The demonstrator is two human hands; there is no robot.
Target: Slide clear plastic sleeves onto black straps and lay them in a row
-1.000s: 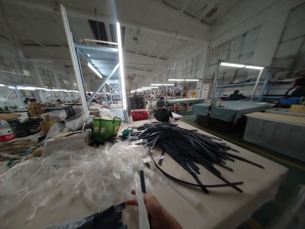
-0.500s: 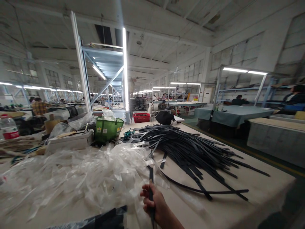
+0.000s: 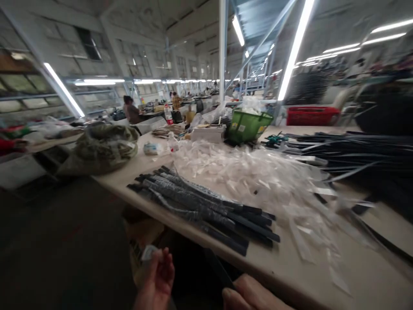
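Observation:
My right hand [image 3: 253, 295], at the bottom near the table's front edge, is closed round a black strap [image 3: 217, 267] that slants up and to the left. To its left, my left hand [image 3: 158, 275] is held in front of the table edge with its fingers curled. A whitish, filmy piece of plastic [image 3: 149, 253] shows at its thumb, blurred by motion. Beyond both hands lies a bundle of black straps [image 3: 200, 202], partly in clear wrapping. A heap of crumpled clear plastic strips [image 3: 245, 172] spreads behind it.
The table [image 3: 309, 280] also bears a large pile of black straps [image 3: 361, 150] on the right. At the back are a green bag [image 3: 247, 125], a red basket [image 3: 311, 116] and a white box [image 3: 208, 134]. A stuffed sack [image 3: 106, 144] stands left; a co-worker [image 3: 130, 110] sits beyond.
My view has swung left, bringing the wrapped strap bundle into full sight. My left hand has come into view. My right hand still holds a black strap, now lower, by the table edge.

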